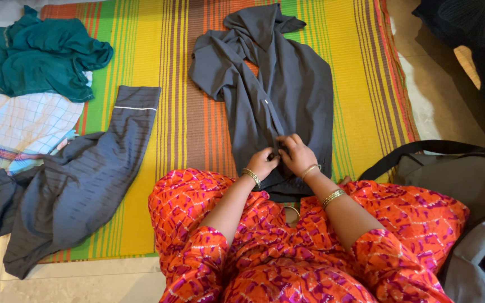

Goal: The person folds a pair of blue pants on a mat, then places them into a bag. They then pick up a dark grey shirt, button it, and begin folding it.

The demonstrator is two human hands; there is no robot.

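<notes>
Nearest the camera, the person's lap fills the lower frame, draped in an orange and magenta patterned garment [310,252]; both forearms reach forward from it, each wrist ringed with gold bangles. At the far left a teal garment [40,53] lies crumpled at the mat's corner, just above a pale checked cloth [21,126]; beside these a dark grey striped garment [85,185] sprawls diagonally, one leg or sleeve stretched up onto the striped mat [141,45], whose bands run green, yellow and orange. In the middle of the mat lies a grey buttoned shirt [287,90], front up, collar away from the person, one sleeve bunched to its left. The left hand [263,163] is curled, its fingers pinching the shirt's front edge near the hem; the right hand [297,154] sits touching it, fingers bent and gripping the same placket. Whether a button sits between the fingers cannot be told. To the right, a grey bag [461,185] with a black strap rests on the tiled floor [439,106]; dark cloth [467,28] lies in the top right corner.
</notes>
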